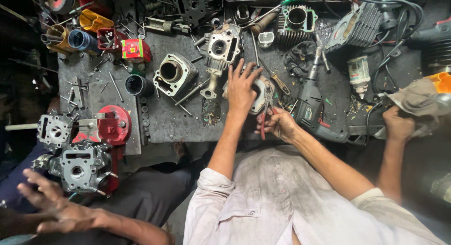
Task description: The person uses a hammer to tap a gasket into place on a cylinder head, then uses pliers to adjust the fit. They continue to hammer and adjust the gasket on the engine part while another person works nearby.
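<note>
My left hand [242,87] lies flat with fingers spread on a pale metal engine cover [260,104] at the middle of the grey workbench [164,118]. My right hand [278,123] is just below and to the right of it, closed around red-handled pliers [268,100] whose jaws point up at the cover. A grey cylinder head [221,47] stands just above my left hand. A finned cylinder block [174,73] sits to its left.
A grey power drill [307,101] lies right of my hands, next to a small bottle [359,73]. Finned cylinders [296,19], tools and bolts crowd the back. Another person's hand [398,124] holds a rag at right; another's open hand [54,207] hovers lower left near engine parts [77,167].
</note>
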